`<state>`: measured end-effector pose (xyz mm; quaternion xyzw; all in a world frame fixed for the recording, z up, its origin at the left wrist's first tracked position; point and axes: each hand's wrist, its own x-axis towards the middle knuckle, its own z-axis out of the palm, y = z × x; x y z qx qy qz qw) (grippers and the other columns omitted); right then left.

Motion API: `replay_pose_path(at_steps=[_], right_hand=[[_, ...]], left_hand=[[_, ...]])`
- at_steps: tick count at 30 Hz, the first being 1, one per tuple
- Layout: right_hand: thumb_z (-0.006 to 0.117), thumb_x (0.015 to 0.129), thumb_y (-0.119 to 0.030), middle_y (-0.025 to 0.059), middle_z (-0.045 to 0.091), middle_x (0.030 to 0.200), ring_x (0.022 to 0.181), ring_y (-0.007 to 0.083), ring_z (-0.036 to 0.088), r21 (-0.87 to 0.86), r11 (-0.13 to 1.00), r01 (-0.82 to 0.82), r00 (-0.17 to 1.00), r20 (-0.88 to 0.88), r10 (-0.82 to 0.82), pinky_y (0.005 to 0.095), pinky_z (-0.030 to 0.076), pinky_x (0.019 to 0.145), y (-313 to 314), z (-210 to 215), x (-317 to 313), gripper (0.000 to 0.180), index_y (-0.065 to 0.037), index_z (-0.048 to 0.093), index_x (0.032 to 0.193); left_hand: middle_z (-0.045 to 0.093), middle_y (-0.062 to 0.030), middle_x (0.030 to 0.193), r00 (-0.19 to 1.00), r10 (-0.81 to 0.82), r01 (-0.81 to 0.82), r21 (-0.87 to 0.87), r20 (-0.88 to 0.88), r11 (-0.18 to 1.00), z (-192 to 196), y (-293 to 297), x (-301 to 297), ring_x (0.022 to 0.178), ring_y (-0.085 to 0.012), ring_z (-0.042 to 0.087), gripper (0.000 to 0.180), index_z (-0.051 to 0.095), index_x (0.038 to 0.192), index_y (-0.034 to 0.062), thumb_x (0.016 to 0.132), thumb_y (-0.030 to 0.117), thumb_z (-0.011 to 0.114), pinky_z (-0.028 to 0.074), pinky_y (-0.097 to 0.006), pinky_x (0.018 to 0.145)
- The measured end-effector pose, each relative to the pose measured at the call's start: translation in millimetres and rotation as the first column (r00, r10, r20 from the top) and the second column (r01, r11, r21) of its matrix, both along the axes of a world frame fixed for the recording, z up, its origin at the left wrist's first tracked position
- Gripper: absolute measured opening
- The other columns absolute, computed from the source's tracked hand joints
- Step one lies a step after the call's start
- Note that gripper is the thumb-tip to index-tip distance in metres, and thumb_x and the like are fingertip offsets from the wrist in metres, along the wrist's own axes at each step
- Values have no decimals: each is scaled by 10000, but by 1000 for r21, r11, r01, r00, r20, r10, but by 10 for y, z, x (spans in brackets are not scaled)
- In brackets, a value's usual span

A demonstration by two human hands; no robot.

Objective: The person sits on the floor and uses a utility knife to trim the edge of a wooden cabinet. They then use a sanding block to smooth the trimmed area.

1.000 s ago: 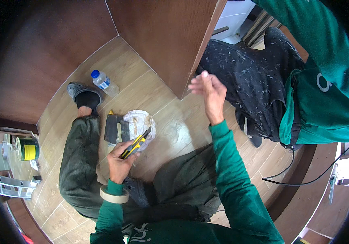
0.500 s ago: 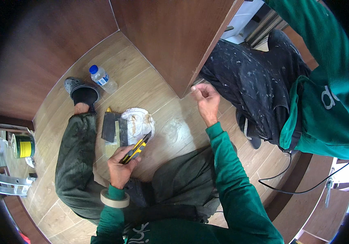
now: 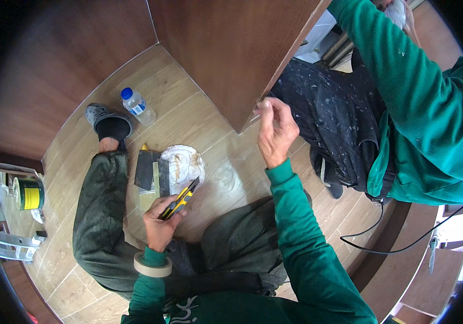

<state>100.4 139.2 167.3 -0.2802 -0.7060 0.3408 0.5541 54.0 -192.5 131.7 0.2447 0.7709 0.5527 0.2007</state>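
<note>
My left hand (image 3: 159,224) grips a yellow and black utility knife (image 3: 180,198), its tip pointing up and right over the floor. A roll of masking tape (image 3: 152,265) sits around my left wrist. My right hand (image 3: 276,129) is raised at the lower corner edge of a brown wooden panel (image 3: 231,48), fingers pinched together against the edge; whether anything is between them I cannot tell. I sit on the wood-look floor (image 3: 199,124) with my left leg stretched out.
A crumpled white rag (image 3: 184,163), dark sanding blocks (image 3: 146,169) and a putty knife lie by my leg. A water bottle (image 3: 137,106) stands near my sandal (image 3: 107,120). A paint tin (image 3: 28,193) sits far left. Another person in green top and spattered dark trousers (image 3: 339,108) stands right; a black cable (image 3: 388,237) trails.
My right hand has moved up and closed in on the panel's edge, fingers going from spread to pinched. My left hand with the knife has stayed in place.
</note>
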Motion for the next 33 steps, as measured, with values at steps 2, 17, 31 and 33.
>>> replay_pose_path(at_steps=[2, 17, 31, 33], right_hand=[[685, 940, -124, 117, 727, 844, 730, 184, 710, -63, 996, -71, 996, 43, 73, 317, 554, 676, -132, -101, 153, 103, -25, 680, 970], [746, 885, -263, 123, 709, 785, 709, 280, 700, -88, 992, 89, 954, 294, -59, 395, 548, 684, -17, 119, -42, 250, -29, 672, 929], [701, 975, -272, 44, 702, 802, 729, 102, 659, -370, 922, -110, 929, 293, 228, 270, 521, 662, 73, -356, 246, 298, 25, 694, 1001], [709, 974, -319, 39, 695, 791, 718, 83, 627, -361, 926, -114, 933, 281, 225, 261, 512, 661, 156, -305, 156, 335, 15, 691, 1006]], left_hand=[[706, -118, 1091, 1000, 23, -23, 22, 21, 999, -54, -64, 11, 981, -173, 670, 439, 724, 1136, -10, 715, -90, 818, 529, -283, 869], [697, -96, 1080, 998, 19, -20, 27, 61, 999, -12, 54, 50, 963, -152, 666, 418, 722, 1149, -1, 750, -97, 802, 535, -274, 857], [694, -88, 1084, 995, 27, -28, 7, 94, 1000, -88, -61, 9, 978, -156, 665, 439, 718, 1156, -7, 736, -112, 790, 533, -272, 865], [688, -56, 1054, 1000, 3, -2, -22, 30, 1000, -69, -29, -5, 947, -124, 659, 447, 713, 1170, -13, 741, -125, 772, 530, -249, 838]])
